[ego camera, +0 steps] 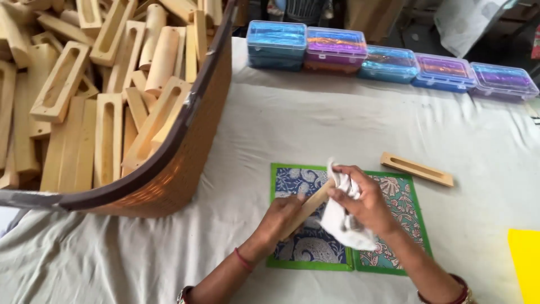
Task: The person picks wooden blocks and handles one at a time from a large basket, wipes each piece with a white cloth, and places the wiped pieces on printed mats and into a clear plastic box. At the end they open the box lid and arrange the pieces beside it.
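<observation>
My left hand [281,217] grips a long pale wooden piece [308,207] by its lower end and holds it slanted above two patterned mats. My right hand [365,202] presses a crumpled white cloth [340,222] against the upper end of that piece. The blue patterned mat with a green border [298,247] lies under my hands, and a teal and pink patterned mat [408,208] lies beside it on the right. Another slotted wooden piece [417,169] lies flat on the table just beyond the mats.
A large woven basket [191,152] at the left is heaped with several slotted wooden pieces [107,84]. Several clear plastic boxes [388,63] in blue and purple line the far edge. White cloth [309,118] covers the table. A yellow sheet [526,259] lies at the right edge.
</observation>
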